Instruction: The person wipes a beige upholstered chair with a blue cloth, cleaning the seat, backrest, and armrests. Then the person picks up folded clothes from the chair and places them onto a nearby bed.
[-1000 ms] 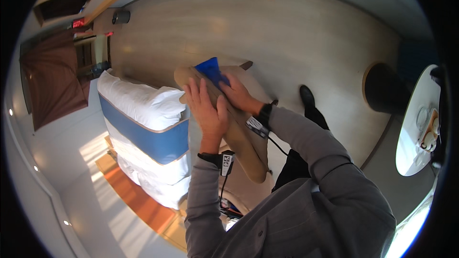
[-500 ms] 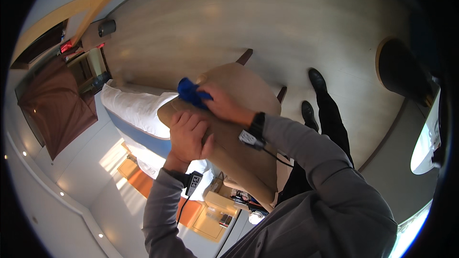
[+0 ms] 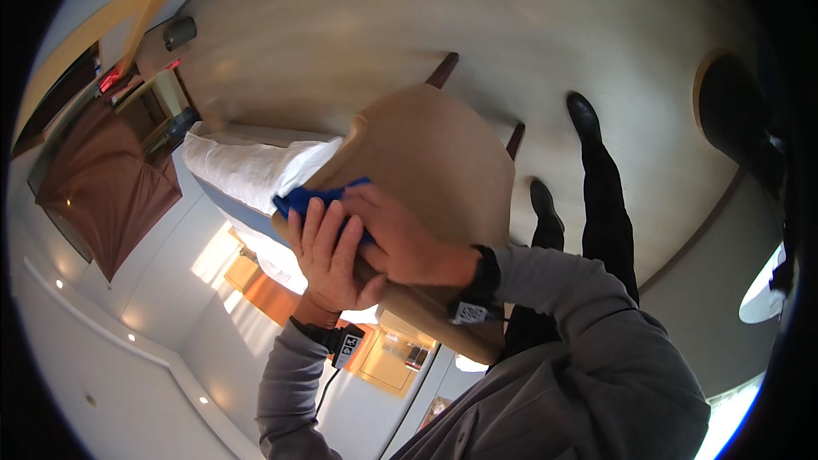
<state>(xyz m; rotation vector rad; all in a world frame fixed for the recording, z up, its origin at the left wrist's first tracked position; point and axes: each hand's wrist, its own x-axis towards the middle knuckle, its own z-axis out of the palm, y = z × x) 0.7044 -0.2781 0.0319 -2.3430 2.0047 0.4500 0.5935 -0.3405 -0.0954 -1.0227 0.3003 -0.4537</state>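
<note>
A tan upholstered chair [image 3: 439,166] stands tilted in front of me, with dark wooden legs [image 3: 442,70] at its far side. My right hand [image 3: 413,245] is closed on a bunched blue cloth [image 3: 300,199] and presses it against the top edge of the chair's backrest. Just left of it, my left hand [image 3: 328,266] lies at the same edge, its fingers stretched out and slightly apart. Those fingers cover part of the cloth, so whether they also touch it I cannot tell.
Beyond the chair is a bed with white bedding [image 3: 247,162]. A dark round-topped piece of furniture [image 3: 733,111] stands at the right. Dark shoes [image 3: 584,115] are on the pale floor [image 3: 366,34]. A brown draped fabric [image 3: 106,187] is at the far left.
My right hand has drawn the blue cloth nearer and left along the backrest's edge, beside my left hand. The left fingers have straightened. The chair looks turned and shifted in view.
</note>
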